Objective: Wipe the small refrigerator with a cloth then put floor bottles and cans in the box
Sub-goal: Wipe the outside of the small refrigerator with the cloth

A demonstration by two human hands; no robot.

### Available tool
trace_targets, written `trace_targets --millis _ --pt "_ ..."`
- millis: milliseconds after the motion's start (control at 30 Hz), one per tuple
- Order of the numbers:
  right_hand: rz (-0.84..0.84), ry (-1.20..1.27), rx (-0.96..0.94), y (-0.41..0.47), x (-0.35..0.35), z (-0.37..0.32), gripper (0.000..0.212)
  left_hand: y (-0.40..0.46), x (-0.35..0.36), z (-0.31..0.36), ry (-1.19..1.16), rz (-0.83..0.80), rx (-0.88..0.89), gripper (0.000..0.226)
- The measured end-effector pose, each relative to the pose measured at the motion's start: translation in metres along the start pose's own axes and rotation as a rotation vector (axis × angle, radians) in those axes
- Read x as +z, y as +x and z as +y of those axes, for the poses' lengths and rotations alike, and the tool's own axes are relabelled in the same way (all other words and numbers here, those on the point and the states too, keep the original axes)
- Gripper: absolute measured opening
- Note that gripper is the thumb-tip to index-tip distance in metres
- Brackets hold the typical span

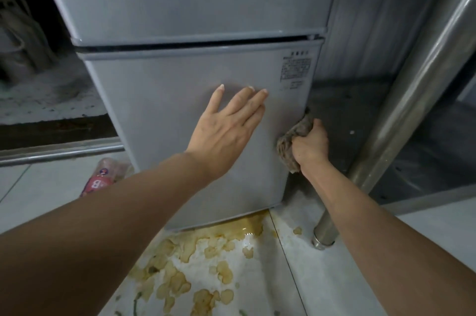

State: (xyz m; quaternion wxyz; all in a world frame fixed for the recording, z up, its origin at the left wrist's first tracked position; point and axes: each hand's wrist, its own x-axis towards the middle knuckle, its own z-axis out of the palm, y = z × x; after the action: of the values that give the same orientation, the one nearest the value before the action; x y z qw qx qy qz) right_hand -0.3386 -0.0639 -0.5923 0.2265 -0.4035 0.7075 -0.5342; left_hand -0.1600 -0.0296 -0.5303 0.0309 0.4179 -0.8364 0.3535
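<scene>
Head view: right hand (310, 144) presses cloth (291, 144) on refrigerator (159, 99) edge.

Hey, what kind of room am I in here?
Probably a kitchen or back room: a small fridge on a stained tile floor, beside a steel table leg.

bottle (103, 176) half behind left forearm
</scene>
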Motion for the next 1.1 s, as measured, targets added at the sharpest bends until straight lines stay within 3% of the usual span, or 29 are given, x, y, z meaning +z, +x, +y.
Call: trace_targets --millis 300,533,733,900,1100 --pt "-0.026 0.132 -0.007 0.006 -0.032 -0.083 0.024 0.018 -0.041 -0.020 0.008 -0.078 0.065 0.064" --pt "0.023 0.233 -0.016 0.011 -0.044 -0.119 0.022 0.033 -0.072 -0.058 0.011 0.098 0.051 0.063" --pt "0.066 0.258 -0.028 0.017 -0.050 -0.144 0.026 0.032 -0.074 -0.068 0.004 0.044 0.105 0.061" --pt "0.104 0.185 -0.135 0.026 -0.056 -0.160 0.017 0.047 -0.094 -0.082 -0.021 0.113 0.176 0.065" --pt "0.095 0.243 -0.145 0.035 -0.066 -0.193 0.023 0.063 -0.109 -0.102 0.003 0.175 0.120 0.059"
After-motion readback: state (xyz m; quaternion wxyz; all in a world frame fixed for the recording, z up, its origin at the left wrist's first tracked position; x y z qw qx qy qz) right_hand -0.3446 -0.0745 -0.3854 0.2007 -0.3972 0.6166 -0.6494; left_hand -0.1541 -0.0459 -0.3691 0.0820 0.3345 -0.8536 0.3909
